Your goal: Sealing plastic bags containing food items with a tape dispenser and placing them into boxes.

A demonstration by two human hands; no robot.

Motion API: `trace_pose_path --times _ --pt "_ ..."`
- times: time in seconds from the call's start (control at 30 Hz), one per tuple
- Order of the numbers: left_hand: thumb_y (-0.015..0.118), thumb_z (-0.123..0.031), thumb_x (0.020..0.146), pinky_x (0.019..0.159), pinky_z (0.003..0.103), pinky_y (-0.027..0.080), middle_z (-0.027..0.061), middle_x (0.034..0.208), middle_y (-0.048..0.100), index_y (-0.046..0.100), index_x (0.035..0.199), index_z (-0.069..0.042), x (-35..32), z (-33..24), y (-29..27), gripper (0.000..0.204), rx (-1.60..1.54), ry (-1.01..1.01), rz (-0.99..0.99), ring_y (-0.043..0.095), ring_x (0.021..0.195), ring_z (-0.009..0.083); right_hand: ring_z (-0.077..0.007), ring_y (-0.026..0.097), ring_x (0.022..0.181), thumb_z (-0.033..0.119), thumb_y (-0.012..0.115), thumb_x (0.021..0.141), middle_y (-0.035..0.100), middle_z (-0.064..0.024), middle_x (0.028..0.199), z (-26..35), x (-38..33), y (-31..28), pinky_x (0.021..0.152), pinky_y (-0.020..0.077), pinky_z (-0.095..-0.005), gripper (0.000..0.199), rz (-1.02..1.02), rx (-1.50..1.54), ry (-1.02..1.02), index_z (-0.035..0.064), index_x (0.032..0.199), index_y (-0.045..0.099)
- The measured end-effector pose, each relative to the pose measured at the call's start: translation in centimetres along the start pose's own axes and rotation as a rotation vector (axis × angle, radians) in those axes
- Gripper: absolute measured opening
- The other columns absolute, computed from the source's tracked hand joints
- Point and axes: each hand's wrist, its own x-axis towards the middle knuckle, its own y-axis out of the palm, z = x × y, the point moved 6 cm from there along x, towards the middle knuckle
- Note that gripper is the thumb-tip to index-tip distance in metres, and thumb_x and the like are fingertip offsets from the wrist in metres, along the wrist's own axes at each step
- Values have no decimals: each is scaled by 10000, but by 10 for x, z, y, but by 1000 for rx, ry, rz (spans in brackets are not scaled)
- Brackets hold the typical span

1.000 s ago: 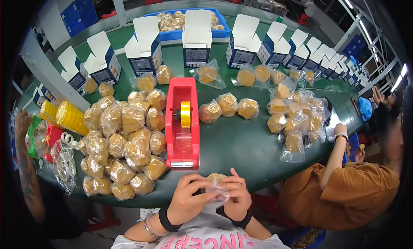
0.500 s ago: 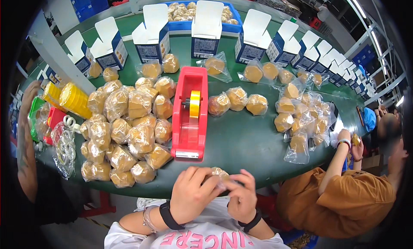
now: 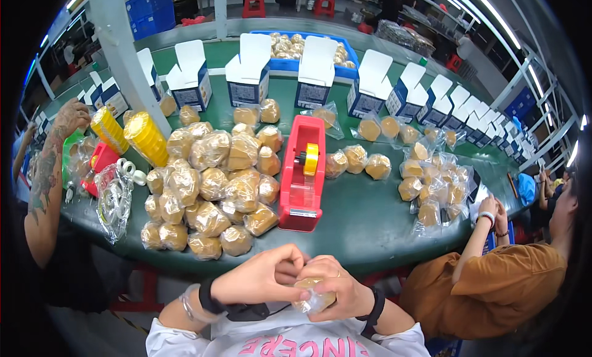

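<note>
Both of my hands are together at the near table edge, around a tan faceted piece (image 3: 316, 295) in clear plastic wrap. My right hand (image 3: 346, 288) curls around its right side, thumb below. My left hand (image 3: 271, 275) is closed against its left side, fingers pinching at the wrap; the exact spot pinched is partly hidden. Just beyond my hands stands a red tape dispenser (image 3: 290, 203) with a yellow tape roll (image 3: 311, 158). Left of it lies a heap of similar wrapped pieces (image 3: 213, 184). A short row of wrapped pieces (image 3: 356, 158) sits to its right.
Open white-and-blue boxes (image 3: 314, 89) line the far side, before a blue crate (image 3: 283, 65) of pieces. Bagged pieces (image 3: 435, 181) cluster on the right. Yellow tape rolls (image 3: 147, 138) stand by a post (image 3: 123, 49) on the left. Co-workers sit at both sides.
The view has tilted up, so the table things sit lower and further right. My right hand has come around the wrapped piece, which now shows between both hands.
</note>
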Motion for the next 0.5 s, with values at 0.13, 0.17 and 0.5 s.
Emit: trace_pose_path --times 0.13,0.17,0.5 --pt "692 -33 786 788 264 496 86 1039 598 497 1080 -20 -17 0 -19 354 -407 -42 -25 595 920 125 -236 533 924 93 719 705 546 -104 1053 -13 49 -29 797 428 -321 434 -112 -258 273 64 1099 540" --pt "686 -40 799 796 265 497 90 1044 598 471 1094 -16 -21 0 -27 366 -457 -4 -118 592 925 121 -185 545 871 130 694 781 561 -87 1019 -26 52 -45 752 437 -276 303 -276 -358 376 35 1041 572" --pt "655 -51 826 796 284 518 107 985 617 464 1053 -1 -6 38 -43 300 -361 -40 -215 611 910 152 -64 509 631 73 608 833 564 -24 665 -36 71 -26 588 397 -202 91 -275 -173 811 -5 789 629"
